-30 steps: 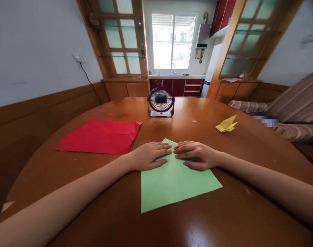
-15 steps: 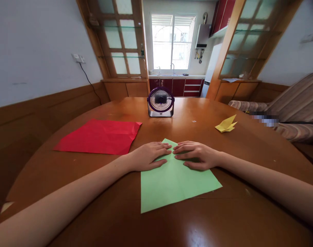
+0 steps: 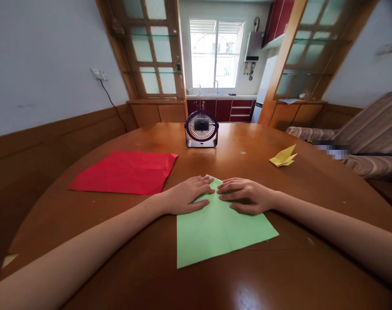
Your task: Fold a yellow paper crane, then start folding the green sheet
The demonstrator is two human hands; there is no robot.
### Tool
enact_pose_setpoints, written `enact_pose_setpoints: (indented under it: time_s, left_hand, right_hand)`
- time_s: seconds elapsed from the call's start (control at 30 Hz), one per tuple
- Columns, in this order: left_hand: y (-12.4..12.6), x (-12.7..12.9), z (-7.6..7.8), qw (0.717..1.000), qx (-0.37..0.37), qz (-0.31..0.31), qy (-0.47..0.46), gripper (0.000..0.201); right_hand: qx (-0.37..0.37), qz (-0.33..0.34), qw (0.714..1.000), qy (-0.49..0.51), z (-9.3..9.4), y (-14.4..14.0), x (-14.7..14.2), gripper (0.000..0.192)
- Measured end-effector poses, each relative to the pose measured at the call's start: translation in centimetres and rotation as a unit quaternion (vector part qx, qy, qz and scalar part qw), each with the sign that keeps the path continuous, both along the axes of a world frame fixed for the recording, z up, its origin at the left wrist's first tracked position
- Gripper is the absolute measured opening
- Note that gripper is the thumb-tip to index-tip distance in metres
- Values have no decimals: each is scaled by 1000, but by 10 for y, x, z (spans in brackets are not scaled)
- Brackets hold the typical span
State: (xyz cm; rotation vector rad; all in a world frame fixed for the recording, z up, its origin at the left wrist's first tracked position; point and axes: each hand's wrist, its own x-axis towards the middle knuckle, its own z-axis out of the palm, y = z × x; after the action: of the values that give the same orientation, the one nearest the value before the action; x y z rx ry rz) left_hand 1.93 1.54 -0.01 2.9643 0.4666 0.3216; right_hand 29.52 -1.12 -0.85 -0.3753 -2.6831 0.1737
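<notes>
A sheet of light green paper (image 3: pixel 220 234) lies on the wooden table in front of me, its far corner pointing away. Across its upper left part rests my left hand (image 3: pixel 191 196), fingers stretched out and pressed on the paper. My right hand (image 3: pixel 245 196) lies on the upper right part, fingers spread towards the left hand. A narrow gap separates the fingertips of the two hands. Parts of the paper's upper edges are hidden under the hands.
Left of the paper lies a red sheet (image 3: pixel 125 172). A small purple fan (image 3: pixel 201 128) stands at the table's far side. To the right sits a folded yellow paper piece (image 3: pixel 282 156). The brown round table (image 3: pixel 118 275) carries them all; a striped sofa (image 3: pixel 373 129) is beyond it.
The fingers of my left hand have shifted slightly near the paper's far corner. My right hand and the green paper are almost unmoved.
</notes>
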Motion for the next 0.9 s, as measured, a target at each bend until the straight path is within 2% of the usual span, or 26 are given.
enact_pose_setpoints:
  time_s: [0.3, 0.9]
  left_hand:
    - [3, 1, 2, 1000, -14, -5, -12, 35]
    - [8, 8, 6, 999, -13, 12, 37, 35]
  right_hand:
    - [-1, -1, 1000, -6, 1, 0, -1, 39]
    - [1, 2, 1000, -1, 1, 0, -1, 40]
